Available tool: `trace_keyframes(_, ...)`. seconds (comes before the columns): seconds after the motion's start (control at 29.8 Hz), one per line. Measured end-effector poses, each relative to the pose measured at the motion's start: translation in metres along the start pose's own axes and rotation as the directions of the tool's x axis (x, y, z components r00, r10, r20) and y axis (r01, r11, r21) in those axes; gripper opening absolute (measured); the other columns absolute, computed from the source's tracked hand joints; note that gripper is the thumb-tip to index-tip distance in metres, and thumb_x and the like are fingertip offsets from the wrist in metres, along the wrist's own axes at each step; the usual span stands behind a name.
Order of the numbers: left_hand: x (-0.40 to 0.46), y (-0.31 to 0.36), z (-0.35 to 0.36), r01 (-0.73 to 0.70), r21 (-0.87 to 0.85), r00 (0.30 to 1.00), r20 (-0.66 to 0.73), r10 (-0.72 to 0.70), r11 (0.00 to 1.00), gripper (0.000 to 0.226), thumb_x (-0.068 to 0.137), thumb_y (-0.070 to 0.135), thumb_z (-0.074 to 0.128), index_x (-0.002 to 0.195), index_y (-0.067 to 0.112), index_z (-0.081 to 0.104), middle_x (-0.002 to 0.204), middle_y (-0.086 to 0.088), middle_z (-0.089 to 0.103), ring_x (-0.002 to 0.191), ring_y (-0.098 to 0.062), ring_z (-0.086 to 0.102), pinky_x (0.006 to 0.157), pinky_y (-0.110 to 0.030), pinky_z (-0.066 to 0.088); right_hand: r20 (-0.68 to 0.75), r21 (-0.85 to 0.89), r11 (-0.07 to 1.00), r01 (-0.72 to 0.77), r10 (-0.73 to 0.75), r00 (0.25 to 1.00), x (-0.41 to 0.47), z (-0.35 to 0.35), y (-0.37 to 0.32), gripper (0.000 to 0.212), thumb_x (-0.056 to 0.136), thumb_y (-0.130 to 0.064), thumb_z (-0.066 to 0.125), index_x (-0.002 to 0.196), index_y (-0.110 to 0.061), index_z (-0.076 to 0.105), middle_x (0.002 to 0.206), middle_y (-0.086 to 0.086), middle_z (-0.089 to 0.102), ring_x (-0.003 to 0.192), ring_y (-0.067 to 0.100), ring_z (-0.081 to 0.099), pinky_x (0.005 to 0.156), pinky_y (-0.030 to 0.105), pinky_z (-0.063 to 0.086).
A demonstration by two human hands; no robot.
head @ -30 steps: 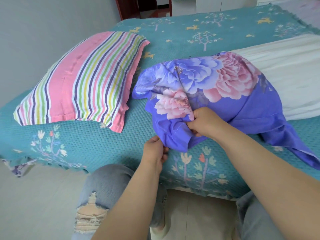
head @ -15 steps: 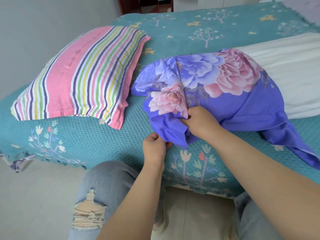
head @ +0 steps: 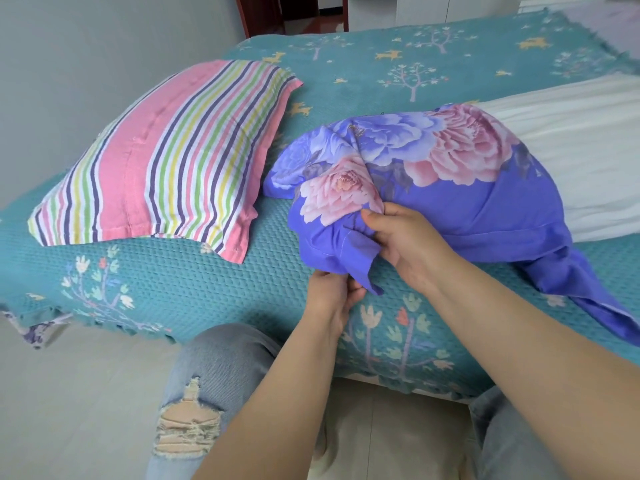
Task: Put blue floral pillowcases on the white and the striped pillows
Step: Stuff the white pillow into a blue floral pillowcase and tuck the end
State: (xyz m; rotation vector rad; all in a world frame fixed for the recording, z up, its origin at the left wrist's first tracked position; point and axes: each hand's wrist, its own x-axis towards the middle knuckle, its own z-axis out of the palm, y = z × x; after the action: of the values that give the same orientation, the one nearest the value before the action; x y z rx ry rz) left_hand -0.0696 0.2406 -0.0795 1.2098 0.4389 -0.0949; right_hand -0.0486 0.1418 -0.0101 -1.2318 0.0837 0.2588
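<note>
A blue floral pillowcase [head: 450, 181] lies bunched over the near end of the white pillow [head: 575, 150] on the bed. My right hand [head: 405, 244] pinches the pillowcase's gathered cloth beside a pink flower. Below it, my left hand [head: 332, 292] grips the hanging blue corner of the same pillowcase at the bed's edge. The striped pillow [head: 166, 157], pink with multicoloured stripes, lies bare to the left, apart from both hands. A loose blue flap trails off to the right.
A teal bedspread [head: 194, 278] with tree prints covers the bed and hangs over its near edge. My knees in ripped jeans [head: 207, 393] stand against the bed. A grey wall is at the left and a doorway [head: 294, 12] at the far end.
My right hand has shifted its pinch on the gathered cloth and the blue corner has been pulled out downward. My left hand stays on the corner below it.
</note>
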Motion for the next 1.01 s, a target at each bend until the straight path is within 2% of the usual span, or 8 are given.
trace_keyframes(0.13,0.010,0.009,0.002,-0.014,-0.100,0.994,0.108,0.025,0.995,0.019,0.093,0.004,0.048,0.092,0.018,0.061,0.069,0.003,0.062,0.056,-0.008,0.054,0.052,-0.023,0.052,0.061,0.000,1.000,0.014,-0.014,0.998,0.003,-0.012,-0.011,0.010,0.096,-0.014,0.050,0.098,-0.011,0.058,0.082,0.007,0.054,0.072,0.016,0.053,0.062,0.025,0.047)
trace_keyframes(0.27,0.007,0.013,-0.018,0.041,-0.245,0.994,-0.092,-0.065,0.969,0.020,0.095,0.010,0.047,0.085,0.017,0.063,0.076,-0.001,0.064,0.065,-0.013,0.055,0.053,-0.022,0.051,0.018,-0.231,0.972,0.049,-0.046,0.999,0.004,-0.017,-0.003,0.019,0.095,-0.010,0.051,0.077,-0.015,0.055,0.073,0.006,0.050,0.069,0.016,0.046,0.065,0.029,0.038)
trace_keyframes(0.37,0.009,0.033,-0.032,0.005,-0.292,0.994,-0.104,-0.037,0.956,0.029,0.099,0.031,0.046,0.090,0.013,0.066,0.086,-0.002,0.071,0.078,-0.017,0.066,0.063,-0.028,0.056,-0.047,-0.122,0.990,0.075,-0.081,0.996,0.005,-0.014,0.009,0.017,0.096,-0.009,0.050,0.083,-0.010,0.061,0.086,0.010,0.054,0.081,0.018,0.046,0.077,0.035,0.039)
trace_keyframes(0.6,-0.001,0.035,-0.014,0.195,-0.154,0.978,0.105,-0.181,0.969,0.022,0.100,0.014,0.040,0.106,0.009,0.061,0.106,-0.013,0.064,0.089,-0.027,0.063,0.082,-0.042,0.052,-0.476,0.043,0.982,0.185,-0.143,0.868,-0.017,0.009,0.038,0.020,0.091,-0.020,0.060,0.072,-0.017,0.063,0.079,0.000,0.060,0.079,0.014,0.052,0.081,0.033,0.047)
trace_keyframes(0.8,-0.006,0.028,-0.005,0.236,-0.261,0.968,0.143,-0.204,0.936,0.026,0.100,0.024,0.040,0.107,0.012,0.062,0.095,-0.010,0.068,0.088,-0.025,0.063,0.083,-0.040,0.051,-0.491,0.189,0.960,0.205,-0.088,0.867,-0.008,0.015,0.025,0.021,0.095,-0.016,0.054,0.075,-0.016,0.059,0.079,0.002,0.060,0.079,0.017,0.054,0.083,0.036,0.048)
trace_keyframes(0.87,-0.009,0.023,0.002,0.263,-0.274,0.965,0.083,-0.250,0.925,0.026,0.101,0.021,0.037,0.110,0.013,0.061,0.096,-0.005,0.071,0.090,-0.020,0.065,0.077,-0.029,0.054,-0.482,0.130,0.963,0.238,-0.149,0.864,-0.007,0.017,0.023,0.024,0.096,-0.016,0.051,0.073,-0.016,0.056,0.078,0.002,0.057,0.076,0.016,0.051,0.077,0.034,0.046)
trace_keyframes(0.94,-0.011,0.022,0.014,0.297,-0.346,0.947,-0.011,-0.321,0.890,0.031,0.103,0.012,0.030,0.126,0.010,0.051,0.127,-0.005,0.059,0.120,-0.019,0.052,0.098,-0.022,0.039,-0.450,0.002,0.967,0.256,-0.228,0.864,-0.009,0.017,0.018,0.026,0.097,-0.016,0.047,0.072,-0.019,0.054,0.075,-0.001,0.054,0.072,0.014,0.048,0.074,0.030,0.043)
trace_keyframes(1.01,-0.010,0.019,0.003,0.121,-0.303,0.987,-0.064,-0.147,0.945,0.035,0.103,0.012,0.029,0.133,0.003,0.045,0.142,-0.003,0.043,0.133,-0.018,0.037,0.110,-0.023,0.022,-0.364,-0.253,0.937,0.242,-0.324,0.873,-0.009,0.011,0.010,0.030,0.098,-0.017,0.043,0.069,-0.021,0.046,0.067,-0.006,0.046,0.062,0.009,0.041,0.067,0.025,0.036)
